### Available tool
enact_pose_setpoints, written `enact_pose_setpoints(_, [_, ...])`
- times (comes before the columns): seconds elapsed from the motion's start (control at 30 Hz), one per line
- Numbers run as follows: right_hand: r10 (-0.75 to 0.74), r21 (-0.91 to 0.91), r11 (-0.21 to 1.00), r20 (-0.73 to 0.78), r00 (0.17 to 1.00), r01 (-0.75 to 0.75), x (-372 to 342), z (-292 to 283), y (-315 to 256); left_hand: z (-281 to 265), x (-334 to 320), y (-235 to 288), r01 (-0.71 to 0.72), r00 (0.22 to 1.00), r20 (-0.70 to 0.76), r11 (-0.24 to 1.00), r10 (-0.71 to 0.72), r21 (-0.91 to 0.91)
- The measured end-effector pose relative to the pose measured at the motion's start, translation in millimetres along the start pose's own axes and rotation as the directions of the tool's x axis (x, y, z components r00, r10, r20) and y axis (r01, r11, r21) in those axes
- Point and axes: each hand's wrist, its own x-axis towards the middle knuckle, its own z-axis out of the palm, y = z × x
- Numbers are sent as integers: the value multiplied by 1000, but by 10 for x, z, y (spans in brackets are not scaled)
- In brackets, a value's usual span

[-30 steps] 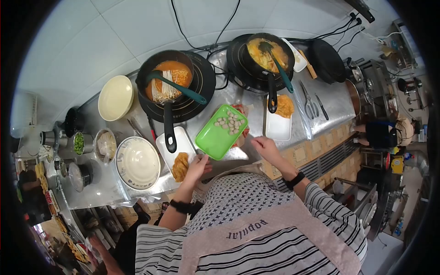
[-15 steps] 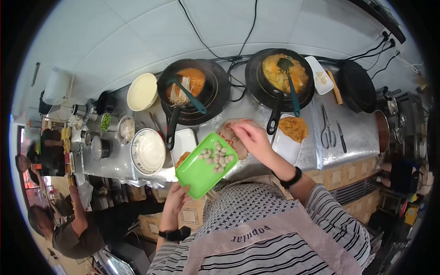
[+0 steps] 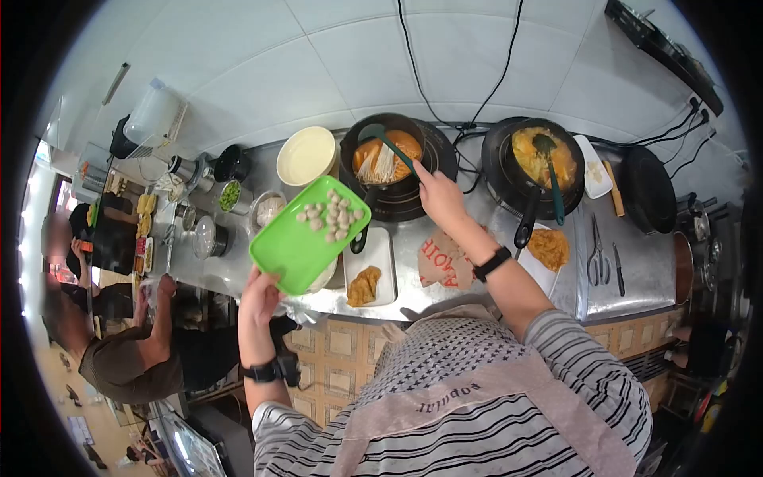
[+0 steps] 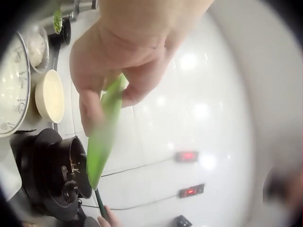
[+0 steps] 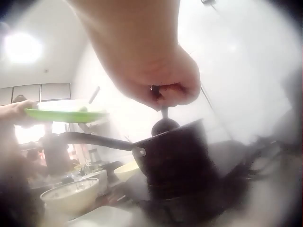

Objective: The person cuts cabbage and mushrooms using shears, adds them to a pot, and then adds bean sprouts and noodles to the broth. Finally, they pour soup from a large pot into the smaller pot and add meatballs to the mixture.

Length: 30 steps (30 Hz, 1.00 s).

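Observation:
My left hand [image 3: 261, 296] pinches the near left corner of a green tray [image 3: 296, 248] that carries several greyish balls [image 3: 338, 215]. In the left wrist view the thumb and fingers of that hand [image 4: 125, 71] clasp the tray [image 4: 105, 130] from both sides. The right hand [image 3: 441, 195] grips the handle end of a dark green ladle [image 3: 395, 151], whose head rests in the left pot [image 3: 350, 159] with orange broth, noodles and pale enoki mushrooms [image 3: 381, 164]. From the right wrist, curled fingers [image 5: 173, 92] show above the pot [image 5: 175, 153].
A second pan [image 3: 534, 163] with yellow-orange food and its own ladle stands to the right. White trays with fried pieces [image 3: 364, 286], a cream bowl [image 3: 306, 157], scissors [image 3: 598, 262] and a knife [image 3: 618, 270] lie around. Another person [image 3: 127, 358] is at the left.
The left hand has lifted the green tray off the counter and carried it left. My right hand has moved from near the printed packet to the ladle in the left pot and taken hold.

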Motion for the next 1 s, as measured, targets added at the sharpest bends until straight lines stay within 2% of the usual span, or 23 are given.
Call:
enact_pose_setpoints(0.03, [-7, -10, 1000, -12, 1000, 7, -82, -69, 11, 49, 231, 24, -31, 998, 51, 999, 30, 17])
enact_pose_setpoints(0.1, [-7, -31, 1000, -32, 999, 6, -274, -171, 39, 181, 714, 43, -35, 999, 40, 998, 33, 48])
enact_pose_setpoints(0.2, [38, -16, 999, -43, 998, -39, -472, -241, 104, 530, 1221, 55, -144, 989, -6, 973, 148, 178])
enact_pose_setpoints(0.27, [64, -17, 998, -48, 997, -65, -558, -285, 122, 692, 1476, 22, -313, 946, 31, 890, 321, 331])
enact_pose_setpoints(0.3, [76, -11, 997, -50, 996, -77, -576, -302, 117, 752, 1573, 14, -392, 913, 60, 826, 404, 404])
enact_pose_setpoints(0.33, [80, -10, 997, -55, 995, -81, -580, -320, 104, 798, 1652, 8, -453, 869, 95, 704, 486, 547])
enact_pose_setpoints(0.4, [91, -10, 996, -60, 994, -92, -599, -363, 84, 955, 1638, 45, -453, 748, 197, 271, 633, 849])
enact_pose_setpoints(0.43, [92, -21, 995, -64, 994, -93, -596, -367, 81, 1056, 1594, 72, -397, 681, 279, 22, 677, 917])
enact_pose_setpoints(0.47, [90, -33, 995, -68, 994, -92, -577, -367, 72, 1164, 1513, 110, -362, 664, 316, -78, 678, 929])
enact_pose_setpoints(0.57, [74, -48, 996, -80, 994, -78, -507, -317, 71, 1288, 1417, 148, -378, 648, 381, -156, 659, 913])
enact_pose_setpoints(0.7, [27, -70, 997, -119, 993, -36, -301, -105, 75, 1245, 1460, 130, -398, 531, 462, -273, 710, 876])
enact_pose_setpoints(0.77, [10, -19, 1000, -101, 995, -12, -186, -10, 117, 1185, 1439, 146, -474, 566, 297, 9, 769, 880])
enact_pose_setpoints(0.8, [-3, 10, 1000, -85, 996, 4, -165, 40, 110, 1005, 1559, 112, -552, 594, 223, 191, 773, 812])
enact_pose_setpoints(0.83, [73, 176, 983, -164, 984, -44, -222, 87, 88, 799, 1590, 3, -633, 735, 93, 631, 671, 450])
enact_pose_setpoints(0.87, [166, 340, 937, -230, 959, -81, -286, 98, 70, 675, 1418, 5, -543, 816, -25, 780, 577, 310])
enact_pose_setpoints(0.9, [267, 493, 865, -287, 920, -97, -312, 98, 83, 558, 1228, 28, -449, 877, -119, 882, 465, 140])
enact_pose_setpoints(0.93, [365, 600, 789, -286, 886, -131, -460, 96, 103, 408, 1035, 13, -424, 895, -139, 905, 423, 21])
enact_pose_setpoints(0.97, [401, 695, 680, -88, 912, -232, -647, 191, 143, 217, 813, -46, -396, 913, -151, 913, 379, -103])
enact_pose_setpoints(1.0, [408, 752, 559, 116, 906, -348, -844, 371, 203, -19, 589, -134, -352, 931, -155, 926, 331, -135])
